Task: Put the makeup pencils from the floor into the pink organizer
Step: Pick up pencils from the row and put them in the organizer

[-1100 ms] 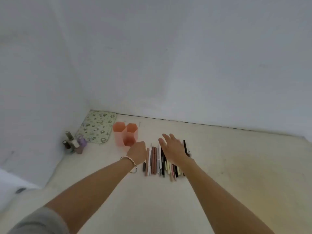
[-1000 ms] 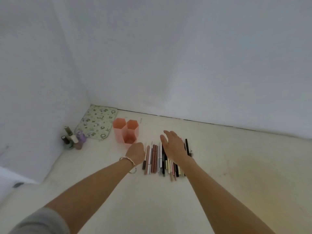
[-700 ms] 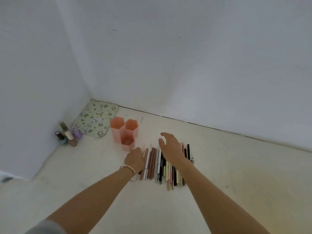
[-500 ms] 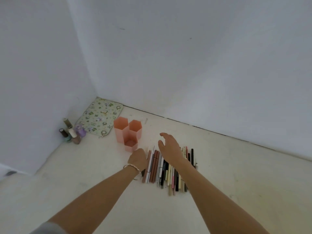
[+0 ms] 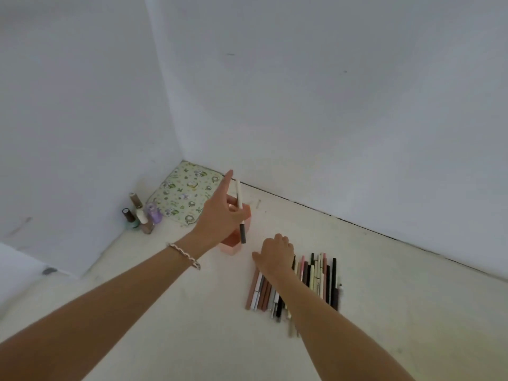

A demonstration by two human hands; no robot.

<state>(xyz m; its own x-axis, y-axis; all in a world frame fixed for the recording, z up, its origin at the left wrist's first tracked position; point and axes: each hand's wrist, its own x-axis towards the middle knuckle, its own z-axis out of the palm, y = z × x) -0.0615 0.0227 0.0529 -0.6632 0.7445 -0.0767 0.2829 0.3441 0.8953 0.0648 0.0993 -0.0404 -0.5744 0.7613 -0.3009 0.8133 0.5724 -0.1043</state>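
My left hand [image 5: 220,215] holds a cream pencil with a dark end [image 5: 240,210] almost upright, right above the pink organizer [image 5: 233,243], which it largely hides. Its index finger points up. A row of several makeup pencils [image 5: 316,281] in brown, white, black and pink lies side by side on the floor to the right. My right hand [image 5: 275,257] rests on the far left end of that row, fingers curled down onto the pencils; whether it grips one is hidden.
Several small nail polish bottles [image 5: 140,215] stand by the left wall. A green patterned pouch [image 5: 184,196] lies in the corner behind the organizer. White walls close the scene at left and back; the pale floor [image 5: 412,312] stretches to the right.
My left hand has lifted a cream pencil off the floor and carried it up over the organizer. My right hand has dropped onto the pencil row. The camera has come closer.
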